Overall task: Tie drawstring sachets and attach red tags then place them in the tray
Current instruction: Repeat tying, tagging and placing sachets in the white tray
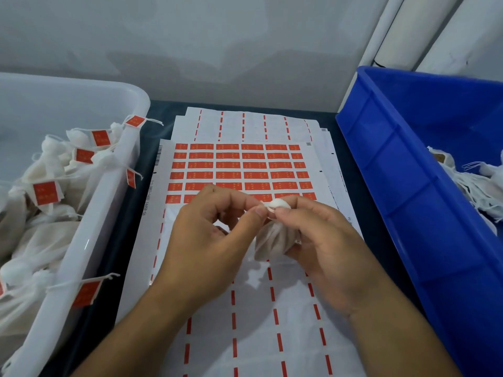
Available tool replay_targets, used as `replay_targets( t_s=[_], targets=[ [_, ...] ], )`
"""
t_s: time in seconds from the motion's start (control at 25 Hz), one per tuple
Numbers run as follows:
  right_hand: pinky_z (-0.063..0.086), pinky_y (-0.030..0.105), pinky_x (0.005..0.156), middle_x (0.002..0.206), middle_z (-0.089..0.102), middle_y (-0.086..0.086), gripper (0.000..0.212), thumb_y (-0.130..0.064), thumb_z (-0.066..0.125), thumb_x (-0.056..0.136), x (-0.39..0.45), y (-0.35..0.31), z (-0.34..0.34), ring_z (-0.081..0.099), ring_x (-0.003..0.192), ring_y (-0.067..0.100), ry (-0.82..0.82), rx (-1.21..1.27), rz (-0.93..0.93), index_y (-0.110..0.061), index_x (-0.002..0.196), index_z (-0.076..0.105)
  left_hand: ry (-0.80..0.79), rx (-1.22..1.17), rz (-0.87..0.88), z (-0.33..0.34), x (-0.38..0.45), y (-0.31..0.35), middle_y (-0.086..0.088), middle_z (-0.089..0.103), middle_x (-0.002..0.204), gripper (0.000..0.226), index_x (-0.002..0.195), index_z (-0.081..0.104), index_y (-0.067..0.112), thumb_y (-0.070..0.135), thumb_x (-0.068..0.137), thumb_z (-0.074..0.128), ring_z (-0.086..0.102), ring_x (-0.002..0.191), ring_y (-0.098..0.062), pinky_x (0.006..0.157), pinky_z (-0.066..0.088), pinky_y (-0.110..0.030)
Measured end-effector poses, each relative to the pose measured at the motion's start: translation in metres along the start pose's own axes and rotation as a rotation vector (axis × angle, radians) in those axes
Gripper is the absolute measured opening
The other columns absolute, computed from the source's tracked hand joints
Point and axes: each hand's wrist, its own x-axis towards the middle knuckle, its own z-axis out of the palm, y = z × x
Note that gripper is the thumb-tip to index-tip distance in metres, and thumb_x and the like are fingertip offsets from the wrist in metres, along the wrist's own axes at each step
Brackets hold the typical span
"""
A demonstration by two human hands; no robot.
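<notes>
A small white sachet (pixel 273 242) hangs between the two hands above the middle of the sticker sheet, its gathered neck bunched into a white puff at the top and its filled body drooping below, brownish contents showing through the mesh. The right hand (pixel 324 240) cradles that body — fingers curled round its right side and underside, thumb and forefinger pinching the neck just beneath the puff. The left hand (pixel 209 227) meets it from the other side: its thumb and forefinger are closed on the white drawstring (pixel 265 207) at the neck, the remaining fingers curled loosely underneath and holding nothing else. So the sachet sits mostly in the right hand's grasp, with only the string end in the left, and the two pinches nearly touch. Below and behind them lies the sheet of red tags (pixel 242 170), six rows of red labels still in place at its far half, while the near half shows only white backing with dashed red strips. More such sheets are stacked under it, sticking out at the far edge, all on a dark table (pixel 128 213). To the left stands a white tray (pixel 89 240) heaped with finished sachets (pixel 46 191), red tags on their strings, a few dangling over its rim. To the right stands a blue bin (pixel 408 186) — in its far corner a pile of untagged white sachets (pixel 476 183) with loose strings.
</notes>
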Motion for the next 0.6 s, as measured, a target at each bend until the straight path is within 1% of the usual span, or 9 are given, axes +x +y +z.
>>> replay_targets(
  t_s=[0.08,0.16,0.24,0.32,0.4,0.44,0.52,0.6],
  targets=[
    [0.055,0.047,0.103,0.120,0.074,0.007,0.032,-0.043,0.065,0.091,0.0013,0.0018,-0.0010,0.069,0.118,0.024,-0.042,0.141,0.079,-0.022,0.112,0.078,-0.009,0.017,-0.003,0.0007,-0.0004,-0.0009,0.018,0.065,0.080,0.012,0.082,0.070,0.032,0.043,0.084,0.068,0.062,0.084,-0.011,0.067,0.051,-0.013],
    [0.052,0.052,0.107,0.124,0.072,0.011,0.035,-0.040,0.064,0.091,0.0025,0.0032,-0.0015,0.067,0.122,0.027,-0.062,0.205,0.101,-0.017,0.114,0.078,-0.003,0.044,0.003,0.0002,-0.0005,-0.0011,0.018,0.064,0.081,0.012,0.083,0.069,0.032,0.044,0.084,0.068,0.062,0.084,-0.012,0.066,0.050,-0.013],
    [0.051,0.052,0.107,0.125,0.073,0.006,0.035,-0.042,0.063,0.090,0.0026,0.0048,-0.0026,0.067,0.123,0.024,-0.067,0.197,0.103,-0.021,0.114,0.078,0.016,0.072,0.015,0.0006,-0.0013,-0.0005,0.019,0.063,0.081,0.015,0.082,0.068,0.034,0.049,0.082,0.066,0.061,0.085,-0.010,0.064,0.049,-0.012],
    [0.052,0.051,0.106,0.124,0.073,0.002,0.034,-0.045,0.062,0.089,0.0021,0.0047,-0.0032,0.067,0.122,0.022,-0.073,0.163,0.103,-0.027,0.112,0.079,0.027,0.084,0.014,0.0010,-0.0021,-0.0012,0.020,0.062,0.082,0.008,0.081,0.066,0.035,0.041,0.085,0.071,0.060,0.086,-0.008,0.064,0.049,-0.011],
    [0.053,0.050,0.105,0.124,0.073,0.001,0.034,-0.047,0.064,0.089,0.0018,0.0038,-0.0031,0.067,0.121,0.021,-0.085,0.138,0.092,-0.027,0.112,0.079,0.026,0.110,0.039,0.0004,-0.0028,-0.0016,0.021,0.062,0.085,0.012,0.080,0.065,0.038,0.034,0.087,0.073,0.059,0.089,-0.007,0.065,0.049,-0.010],
    [0.054,0.050,0.105,0.125,0.073,0.001,0.034,-0.048,0.066,0.089,0.0019,0.0033,-0.0026,0.067,0.122,0.021,-0.083,0.139,0.087,-0.026,0.112,0.079,0.023,0.131,0.063,0.0001,-0.0029,-0.0013,0.022,0.061,0.085,0.014,0.080,0.063,0.040,0.034,0.088,0.074,0.059,0.090,-0.006,0.064,0.049,-0.010],
    [0.054,0.049,0.104,0.125,0.073,-0.001,0.031,-0.047,0.069,0.084,0.0019,0.0030,-0.0023,0.067,0.122,0.019,-0.055,0.141,0.085,-0.028,0.106,0.080,0.021,0.173,0.112,0.0007,-0.0027,0.0013,0.024,0.059,0.085,0.014,0.082,0.061,0.044,0.039,0.088,0.072,0.058,0.090,-0.005,0.063,0.048,-0.008],
    [0.055,0.047,0.104,0.122,0.074,-0.005,0.031,-0.048,0.069,0.076,0.0020,0.0029,-0.0019,0.068,0.120,0.016,-0.023,0.134,0.086,-0.035,0.101,0.081,0.041,0.189,0.158,0.0014,-0.0022,0.0038,0.026,0.056,0.087,0.013,0.089,0.057,0.046,0.044,0.083,0.069,0.058,0.087,-0.004,0.060,0.047,-0.007]
  ],
)
